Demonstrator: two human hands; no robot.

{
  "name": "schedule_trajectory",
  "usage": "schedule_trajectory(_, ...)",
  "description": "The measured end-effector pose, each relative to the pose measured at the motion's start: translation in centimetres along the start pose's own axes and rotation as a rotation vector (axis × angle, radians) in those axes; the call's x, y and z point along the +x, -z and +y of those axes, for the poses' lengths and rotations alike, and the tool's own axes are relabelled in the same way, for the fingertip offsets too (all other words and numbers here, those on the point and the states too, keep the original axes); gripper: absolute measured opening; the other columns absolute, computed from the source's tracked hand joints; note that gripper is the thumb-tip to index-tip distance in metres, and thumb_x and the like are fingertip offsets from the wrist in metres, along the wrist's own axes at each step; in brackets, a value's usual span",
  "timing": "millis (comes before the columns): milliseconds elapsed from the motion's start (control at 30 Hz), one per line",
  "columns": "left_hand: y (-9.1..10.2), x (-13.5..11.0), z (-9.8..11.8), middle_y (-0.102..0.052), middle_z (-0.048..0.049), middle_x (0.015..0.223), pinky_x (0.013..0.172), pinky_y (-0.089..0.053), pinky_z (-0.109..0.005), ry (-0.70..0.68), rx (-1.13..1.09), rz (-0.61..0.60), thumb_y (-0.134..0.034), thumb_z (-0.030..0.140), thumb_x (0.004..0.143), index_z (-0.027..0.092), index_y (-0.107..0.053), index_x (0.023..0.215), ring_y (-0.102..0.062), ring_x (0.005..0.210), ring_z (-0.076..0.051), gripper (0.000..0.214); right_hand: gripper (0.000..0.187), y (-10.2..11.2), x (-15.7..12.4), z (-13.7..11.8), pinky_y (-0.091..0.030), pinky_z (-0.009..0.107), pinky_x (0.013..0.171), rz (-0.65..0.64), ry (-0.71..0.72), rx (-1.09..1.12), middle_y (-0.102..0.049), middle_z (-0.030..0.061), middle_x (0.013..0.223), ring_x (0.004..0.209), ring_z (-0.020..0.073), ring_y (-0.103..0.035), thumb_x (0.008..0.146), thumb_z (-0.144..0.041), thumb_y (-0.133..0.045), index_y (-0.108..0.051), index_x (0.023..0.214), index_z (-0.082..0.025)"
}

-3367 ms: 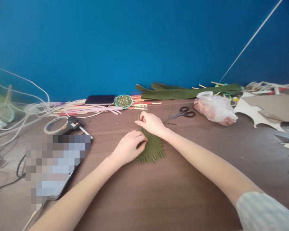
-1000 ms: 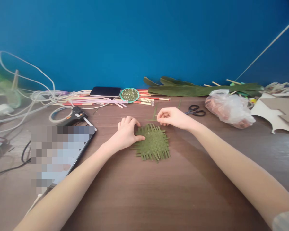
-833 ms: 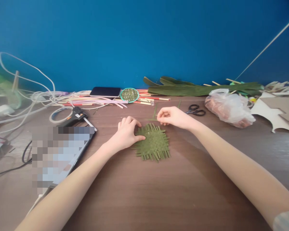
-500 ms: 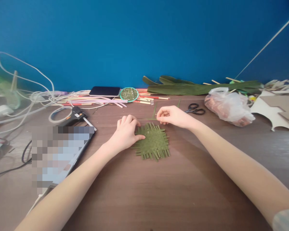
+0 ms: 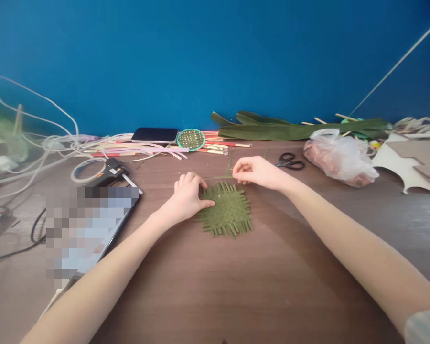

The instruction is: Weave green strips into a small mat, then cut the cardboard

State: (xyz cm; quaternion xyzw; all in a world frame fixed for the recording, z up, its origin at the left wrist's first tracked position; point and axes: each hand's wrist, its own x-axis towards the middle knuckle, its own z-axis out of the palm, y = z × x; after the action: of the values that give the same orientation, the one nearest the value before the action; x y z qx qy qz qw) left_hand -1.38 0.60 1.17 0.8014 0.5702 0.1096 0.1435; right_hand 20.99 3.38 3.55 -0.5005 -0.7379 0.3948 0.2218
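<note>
A small square mat woven from green leaf strips (image 5: 226, 209) lies flat on the brown table, its strip ends sticking out all round. My left hand (image 5: 188, 197) holds it at the upper left edge, thumb on top; the other fingertips are partly hidden. Just above the mat, my right hand (image 5: 250, 171) is closed in a pinch. A thin pale tip shows at its fingertips, but what it holds is too small to name. Beside those fingers lies a narrow green leaf strip (image 5: 229, 167). Black scissors (image 5: 290, 161) rest to the right of this hand.
Long green leaves (image 5: 272, 132) lie along the blue wall, near a phone (image 5: 155, 135) and a round teal-rimmed woven piece (image 5: 191, 140). A glue gun (image 5: 109, 174), tape roll (image 5: 88, 171) and tablet (image 5: 93, 234) are left. A plastic bag (image 5: 340, 160) and cut cardboard (image 5: 412, 157) are right.
Both hands and the mat stay in nearly the same places. The whole view has shifted very slightly.
</note>
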Motion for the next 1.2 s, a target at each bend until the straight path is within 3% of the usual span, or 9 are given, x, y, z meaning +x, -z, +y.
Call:
schedule_trajectory(300, -0.2, 0.1, 0.0, -0.045, -0.0029, 0.093, 0.083, -0.036, -0.037, -0.010, -0.035, 0.008, -0.073, 0.033, 0.066, 0.018, -0.046, 0.081, -0.043, 0.092, -0.022, 0.034, 0.010, -0.1, -0.1, 0.0, -0.046, 0.026, 0.061, 0.003, -0.003, 0.004, -0.062, 0.0021, 0.068, 0.060, 0.0114, -0.057, 0.074, -0.026, -0.057, -0.057, 0.077, -0.016)
schedule_trajectory(567, 0.3, -0.4, -0.5, -0.043, -0.0030, 0.099, 0.087, -0.034, -0.041, -0.238, 0.094, 0.091, -0.070, 0.038, 0.069, 0.021, -0.050, 0.083, -0.039, 0.094, -0.022, 0.030, 0.012, 0.3, 0.1, 0.4, -0.045, 0.027, 0.060, 0.021, 0.016, 0.039, -0.062, 0.0022, 0.067, 0.059, 0.0113, -0.056, 0.074, -0.028, -0.057, -0.056, 0.076, -0.016)
schedule_trajectory(733, 0.3, -0.4, -0.8, -0.043, -0.0050, 0.101, 0.086, -0.034, -0.043, -0.305, 0.176, 0.113, -0.067, 0.042, 0.072, 0.022, -0.054, 0.088, -0.039, 0.094, -0.023, 0.029, 0.011, 0.3, 0.2, 0.6, -0.046, 0.028, 0.062, 0.040, 0.020, 0.055, -0.062, 0.0024, 0.067, 0.059, 0.0112, -0.056, 0.074, -0.027, -0.057, -0.056, 0.076, -0.016)
schedule_trajectory(1000, 1.0, -0.4, -0.8, -0.048, -0.0102, 0.111, 0.091, -0.030, -0.046, -0.514, 0.338, 0.195, -0.062, 0.044, 0.076, 0.021, -0.060, 0.087, -0.041, 0.100, -0.027, 0.026, 0.006, 0.1, -0.2, -0.2, -0.045, 0.025, 0.060, 0.136, -0.010, 0.102, -0.060, 0.0013, 0.062, 0.054, 0.0091, -0.053, 0.078, -0.020, -0.054, -0.055, 0.075, -0.016)
schedule_trajectory(1200, 1.0, -0.2, -0.7, -0.056, -0.0073, 0.095, 0.083, -0.035, -0.041, -0.496, 0.314, 0.130, -0.052, 0.037, 0.084, 0.020, -0.058, 0.087, -0.045, 0.091, -0.024, 0.019, 0.005, 0.1, 0.0, 0.1, -0.045, 0.025, 0.060, 0.127, 0.011, 0.123, -0.060, 0.0006, 0.061, 0.055, 0.0092, -0.053, 0.079, -0.020, -0.054, -0.055, 0.076, -0.016)
